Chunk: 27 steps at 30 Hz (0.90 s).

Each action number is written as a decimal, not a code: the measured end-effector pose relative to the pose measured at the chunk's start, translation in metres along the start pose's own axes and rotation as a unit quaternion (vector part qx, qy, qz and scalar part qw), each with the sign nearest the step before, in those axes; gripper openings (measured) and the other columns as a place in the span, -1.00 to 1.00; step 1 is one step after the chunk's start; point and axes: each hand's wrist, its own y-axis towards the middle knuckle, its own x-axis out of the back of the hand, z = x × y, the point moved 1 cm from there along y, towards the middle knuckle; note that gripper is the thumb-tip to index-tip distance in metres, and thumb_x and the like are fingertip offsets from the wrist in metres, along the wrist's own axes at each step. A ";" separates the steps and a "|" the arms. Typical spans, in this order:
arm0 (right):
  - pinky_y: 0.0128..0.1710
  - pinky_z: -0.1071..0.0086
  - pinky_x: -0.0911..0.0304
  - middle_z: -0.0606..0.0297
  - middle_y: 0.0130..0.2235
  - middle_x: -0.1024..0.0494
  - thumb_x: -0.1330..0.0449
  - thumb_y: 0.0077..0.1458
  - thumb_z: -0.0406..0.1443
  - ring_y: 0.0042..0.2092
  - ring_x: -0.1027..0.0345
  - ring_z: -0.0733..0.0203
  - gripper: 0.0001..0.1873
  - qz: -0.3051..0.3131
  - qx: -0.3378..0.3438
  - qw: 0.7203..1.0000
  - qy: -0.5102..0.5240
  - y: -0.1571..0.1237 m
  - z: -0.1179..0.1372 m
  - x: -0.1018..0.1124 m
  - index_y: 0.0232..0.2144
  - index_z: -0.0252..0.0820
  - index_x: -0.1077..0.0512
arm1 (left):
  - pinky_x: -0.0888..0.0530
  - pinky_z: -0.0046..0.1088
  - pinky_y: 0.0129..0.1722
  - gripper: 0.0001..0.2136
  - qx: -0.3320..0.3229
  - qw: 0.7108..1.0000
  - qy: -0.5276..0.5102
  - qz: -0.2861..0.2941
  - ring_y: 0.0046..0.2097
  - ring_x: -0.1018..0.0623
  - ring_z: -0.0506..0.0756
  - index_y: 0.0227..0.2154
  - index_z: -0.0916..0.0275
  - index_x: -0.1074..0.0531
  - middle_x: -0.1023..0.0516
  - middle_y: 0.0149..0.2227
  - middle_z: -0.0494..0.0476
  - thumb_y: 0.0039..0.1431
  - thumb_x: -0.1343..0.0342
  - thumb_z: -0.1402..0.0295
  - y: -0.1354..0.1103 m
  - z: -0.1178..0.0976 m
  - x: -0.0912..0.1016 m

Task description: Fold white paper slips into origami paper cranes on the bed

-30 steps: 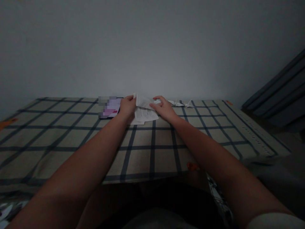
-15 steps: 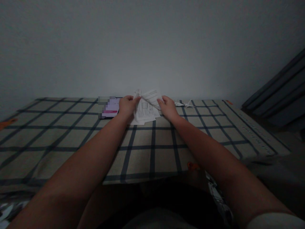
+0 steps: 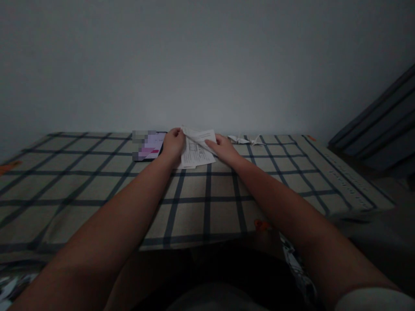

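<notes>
A printed sheet of paper (image 3: 198, 153) is held up between my two hands, its upper part folded over toward me. My left hand (image 3: 174, 141) pinches the sheet at its upper left corner, fingers closed. At the right edge my right hand (image 3: 225, 149) grips the paper, thumb lying on top of the fold. Under the sheet, the edge of more white paper (image 3: 189, 167) shows on the tablecloth. Just left of my left hand lies a phone or tablet (image 3: 151, 147) with a lit, partly blurred screen.
The checked tablecloth (image 3: 223, 216) covers the table up to the pale wall (image 3: 207, 65). Small twisted white paper pieces (image 3: 241, 140) lie right of my right hand at the back. A dark grey curtain-like surface (image 3: 382, 116) stands at the far right.
My right hand has shifted a little to the left, bringing the paper's right side inward. The sheet's top has come down lower and folds over more flatly.
</notes>
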 end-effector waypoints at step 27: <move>0.04 0.15 -0.38 0.06 0.04 -0.54 0.02 0.30 -0.27 0.00 -0.50 0.16 -0.74 -0.101 -0.112 0.970 0.193 0.012 -0.013 -0.003 -0.06 -0.22 -0.39 | -0.50 -0.05 -0.06 -0.76 0.059 0.992 -0.107 0.015 -0.12 -0.60 0.31 -0.32 0.31 -0.47 -0.60 -0.22 0.36 0.07 -0.13 0.23 0.005 0.006 -0.003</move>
